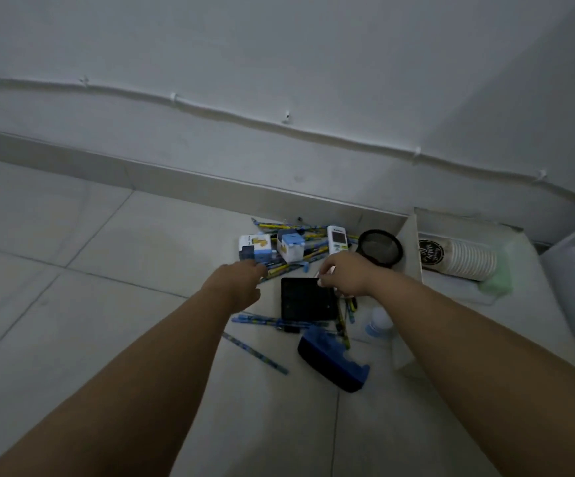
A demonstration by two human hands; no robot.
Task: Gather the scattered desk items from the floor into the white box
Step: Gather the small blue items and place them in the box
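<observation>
Two hands reach — left hand fingers hidden, right hand fingers pinching the black square pad.

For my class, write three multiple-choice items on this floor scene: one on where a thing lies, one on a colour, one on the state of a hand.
1. Where does the magnifying glass lie?
A. Right of the white remote
B. Inside the stack of cups
C. On the black pad

2. What colour is the case nearest the camera?
A. Red
B. Dark blue
C. Yellow

3. What is the right hand doing?
A. Hanging idle, far from the pile
B. Lying flat on the bare floor
C. Pinching something small above the black pad

Key: 1 A, it lies beside the white remote, on its right. 2 B, its fabric shows dark blue. 3 C, its fingertips meet over the corner of the black pad.
</observation>
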